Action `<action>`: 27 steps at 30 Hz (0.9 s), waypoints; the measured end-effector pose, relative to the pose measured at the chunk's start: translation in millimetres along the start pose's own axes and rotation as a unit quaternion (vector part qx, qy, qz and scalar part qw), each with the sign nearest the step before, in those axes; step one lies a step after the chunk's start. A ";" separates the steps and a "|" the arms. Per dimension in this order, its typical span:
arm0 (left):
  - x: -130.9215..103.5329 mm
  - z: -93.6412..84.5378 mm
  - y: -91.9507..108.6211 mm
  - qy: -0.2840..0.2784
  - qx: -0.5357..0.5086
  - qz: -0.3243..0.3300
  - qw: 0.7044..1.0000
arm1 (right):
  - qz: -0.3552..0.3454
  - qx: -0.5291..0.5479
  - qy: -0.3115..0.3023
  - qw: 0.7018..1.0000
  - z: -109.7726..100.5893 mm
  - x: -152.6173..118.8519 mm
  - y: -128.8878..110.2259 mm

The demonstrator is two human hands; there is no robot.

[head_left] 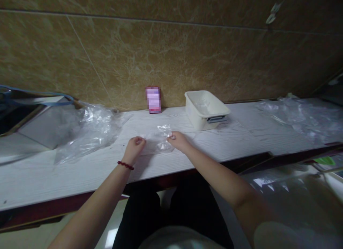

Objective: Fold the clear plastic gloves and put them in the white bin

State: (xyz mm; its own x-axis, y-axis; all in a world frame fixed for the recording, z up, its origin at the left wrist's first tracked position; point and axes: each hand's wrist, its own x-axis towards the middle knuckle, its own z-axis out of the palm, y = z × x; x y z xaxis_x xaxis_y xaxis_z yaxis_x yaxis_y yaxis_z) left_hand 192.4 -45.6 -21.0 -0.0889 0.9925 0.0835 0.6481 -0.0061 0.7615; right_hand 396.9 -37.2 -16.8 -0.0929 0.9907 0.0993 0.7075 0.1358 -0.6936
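Between my two hands a clear plastic bag (pixel 158 141) lies stretched just over the white table. My left hand (pixel 135 146), with a red bead bracelet at its wrist, pinches the bag's left edge between thumb and fingers. At the other side my right hand (pixel 178 139) is closed on the bag's right part, a ring on one finger. Some crinkled, shiny clear material shows in the bag near the right fingers; what it is I cannot make out.
A cream plastic bin (pixel 197 115) with clear material inside stands behind my right hand. A phone (pixel 153 100) leans on the tiled wall. Clear plastic bags (pixel 93 125) lie beside a white box (pixel 50 124) at left; more clear plastic (pixel 300 115) covers the table's right end.
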 end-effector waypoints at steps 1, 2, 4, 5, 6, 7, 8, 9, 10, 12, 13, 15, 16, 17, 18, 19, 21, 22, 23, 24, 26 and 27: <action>2.4 1.0 -0.3 0.005 0.003 -0.010 1.000 | 0.009 -0.002 0.008 1.000 0.2 2.3 0.2; 4.5 1.9 -0.4 0.009 0.002 -0.019 1.000 | 0.018 -0.003 0.014 1.000 0.6 4.5 0.3; 7.9 3.7 0.0 0.014 -0.011 -0.038 0.999 | 0.035 -0.002 0.020 0.999 2.2 8.6 0.4; 9.3 4.6 0.6 0.018 -0.020 -0.050 0.998 | 0.045 -0.001 0.021 0.999 3.4 10.8 0.4; 10.6 5.5 1.5 0.023 -0.031 -0.064 0.997 | 0.056 0.002 0.021 0.998 4.8 12.9 0.4; 11.8 6.3 2.5 0.028 -0.041 -0.077 0.996 | 0.065 0.005 0.020 0.998 6.2 15.0 0.3; 12.9 7.0 3.7 0.032 -0.050 -0.088 0.994 | 0.073 0.007 0.018 0.997 7.7 17.1 0.2; 13.8 7.6 4.9 0.035 -0.057 -0.096 0.993 | 0.079 0.009 0.018 0.997 9.1 19.1 0.2; 14.6 8.1 5.9 0.036 -0.063 -0.101 0.992 | 0.083 0.009 0.018 0.996 10.2 20.8 0.1; 15.8 9.0 7.1 0.037 -0.070 -0.101 0.992 | 0.086 -0.001 0.021 0.996 11.8 23.6 0.4; 16.1 9.5 7.2 0.037 -0.072 -0.100 0.992 | 0.086 -0.012 0.023 0.996 12.2 24.7 0.9; 16.6 10.4 6.1 0.037 -0.076 -0.098 0.992 | 0.080 -0.038 0.024 0.996 12.5 26.2 2.6; 16.9 10.9 4.9 0.038 -0.079 -0.097 0.991 | 0.076 -0.052 0.022 0.996 12.5 26.7 3.7; 17.2 11.5 3.3 0.037 -0.085 -0.094 0.991 | 0.071 -0.065 0.017 0.995 12.4 27.2 4.9; 17.9 12.2 1.2 0.037 -0.094 -0.090 0.991 | 0.067 -0.079 0.012 0.995 12.3 27.7 6.0; 18.7 13.0 -1.1 0.037 -0.104 -0.085 0.990 | 0.063 -0.093 0.006 0.994 12.2 28.2 7.1; 21.4 14.7 -6.1 0.037 -0.127 -0.076 0.988 | 0.056 -0.117 -0.001 0.992 12.2 29.6 8.9; 23.1 15.7 -8.5 0.036 -0.138 -0.073 0.987 | 0.054 -0.126 -0.002 0.991 12.3 30.5 9.5; 24.9 16.6 -10.6 0.033 -0.147 -0.071 0.986 | 0.052 -0.133 -0.003 0.990 12.5 31.5 10.0; 26.7 17.4 -12.3 0.031 -0.157 -0.070 0.985 | 0.050 -0.138 -0.003 0.989 12.8 32.6 10.3; 29.8 18.5 -14.4 0.024 -0.177 -0.065 0.982 | 0.049 -0.146 -0.004 0.988 13.2 34.9 10.4; 30.9 18.6 -14.8 0.020 -0.184 -0.063 0.981 | 0.048 -0.149 -0.005 0.988 13.3 36.0 10.4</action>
State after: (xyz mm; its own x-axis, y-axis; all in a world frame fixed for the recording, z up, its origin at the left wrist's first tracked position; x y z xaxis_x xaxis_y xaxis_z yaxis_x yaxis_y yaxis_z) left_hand 194.2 -12.6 -41.7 -0.1862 0.9825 -0.0067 0.3140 0.0659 0.9471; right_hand 391.6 0.0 -29.9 -0.0218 0.9991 0.0354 0.8881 0.0357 -0.4583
